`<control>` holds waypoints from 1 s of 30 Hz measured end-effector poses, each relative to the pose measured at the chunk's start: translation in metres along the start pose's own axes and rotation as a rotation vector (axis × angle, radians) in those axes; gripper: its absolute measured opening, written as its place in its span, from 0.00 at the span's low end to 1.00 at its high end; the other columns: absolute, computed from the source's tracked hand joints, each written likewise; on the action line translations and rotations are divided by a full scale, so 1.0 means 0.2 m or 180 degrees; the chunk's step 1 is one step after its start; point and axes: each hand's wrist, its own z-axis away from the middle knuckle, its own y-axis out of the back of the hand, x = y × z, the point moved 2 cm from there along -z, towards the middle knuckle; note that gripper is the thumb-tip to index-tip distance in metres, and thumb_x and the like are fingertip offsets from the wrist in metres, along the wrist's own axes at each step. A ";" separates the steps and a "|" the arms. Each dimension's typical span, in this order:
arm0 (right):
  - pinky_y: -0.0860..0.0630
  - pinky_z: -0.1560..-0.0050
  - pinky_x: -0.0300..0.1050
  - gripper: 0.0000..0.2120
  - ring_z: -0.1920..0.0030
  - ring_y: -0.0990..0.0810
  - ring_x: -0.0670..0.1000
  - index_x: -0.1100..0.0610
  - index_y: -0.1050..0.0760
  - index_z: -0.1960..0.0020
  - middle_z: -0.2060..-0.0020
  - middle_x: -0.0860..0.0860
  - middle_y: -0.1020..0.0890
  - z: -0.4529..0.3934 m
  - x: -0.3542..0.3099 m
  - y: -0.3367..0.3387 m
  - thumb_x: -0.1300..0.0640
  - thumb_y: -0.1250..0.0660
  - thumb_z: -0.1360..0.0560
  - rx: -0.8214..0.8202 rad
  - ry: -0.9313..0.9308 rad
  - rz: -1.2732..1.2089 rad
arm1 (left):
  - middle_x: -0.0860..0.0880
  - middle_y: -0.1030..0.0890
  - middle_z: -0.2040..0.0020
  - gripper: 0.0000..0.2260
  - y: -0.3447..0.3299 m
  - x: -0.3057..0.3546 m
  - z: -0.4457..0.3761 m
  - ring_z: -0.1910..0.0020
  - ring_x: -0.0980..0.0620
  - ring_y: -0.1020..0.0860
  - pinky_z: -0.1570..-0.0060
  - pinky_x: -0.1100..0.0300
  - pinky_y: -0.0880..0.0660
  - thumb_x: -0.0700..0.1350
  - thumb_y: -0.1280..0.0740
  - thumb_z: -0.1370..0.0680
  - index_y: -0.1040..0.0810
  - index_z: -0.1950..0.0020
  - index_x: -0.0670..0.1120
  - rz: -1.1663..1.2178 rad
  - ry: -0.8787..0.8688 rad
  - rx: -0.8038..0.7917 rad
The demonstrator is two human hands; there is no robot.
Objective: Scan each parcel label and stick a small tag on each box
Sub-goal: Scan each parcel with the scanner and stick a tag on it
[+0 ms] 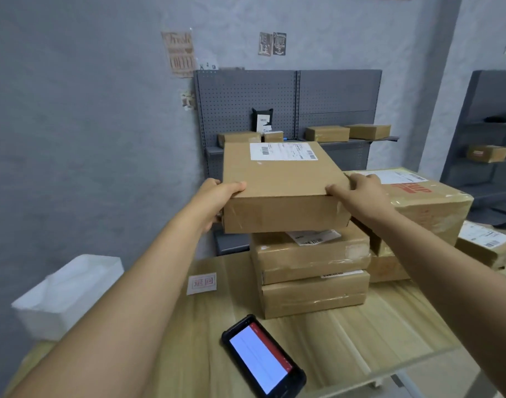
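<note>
Both arms outstretched | left hand (217, 196), right hand (358, 193) grip box (283, 185) sides

Just the one cam here, strapped to your head, wide-angle, looking forward and down over your arms at the table (361, 340), close up, with the shelving (289, 93) far behind.
</note>
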 end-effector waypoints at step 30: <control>0.29 0.52 0.39 0.28 0.48 0.24 0.48 0.57 0.33 0.33 0.48 0.47 0.24 1.31 -0.14 -0.84 0.51 0.28 0.28 -0.2676 -0.0223 -0.1043 | 0.50 0.21 0.44 0.24 0.92 -1.04 1.31 0.53 0.52 0.22 0.55 0.57 0.24 0.53 0.28 0.27 0.30 0.35 0.48 -0.0359 0.1308 0.1232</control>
